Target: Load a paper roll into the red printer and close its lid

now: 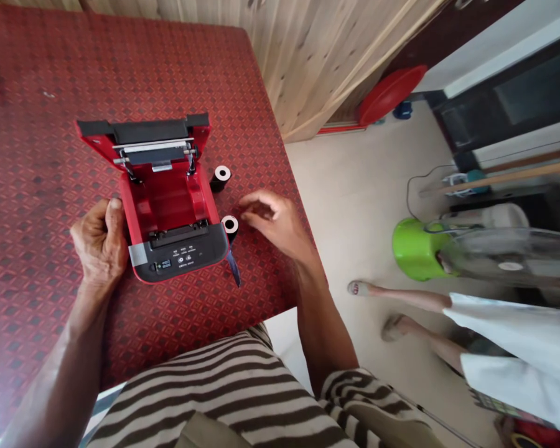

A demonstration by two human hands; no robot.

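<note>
A red and black label printer (180, 252) stands on the patterned red table with its lid (152, 140) raised. Its red roll compartment (165, 202) shows no roll inside. My left hand (103, 239) is closed against the printer's left side, thumb along the edge, and the other fingertips are hidden. Right of the printer are two small black rolls with white cores, a farther roll (221, 177) and a nearer roll (230, 226). A dark strip (234, 269) extends from beside the nearer roll. My right hand (277, 221) hovers by that roll, fingers bent and apart, holding nothing.
The red table (42, 162) ends at a right edge beside my right forearm. Wooden panelling (303, 56) borders its far side. On the floor are a lime green stool (415, 249) and a fan (508, 264). Another person's legs (413, 298) are at the right.
</note>
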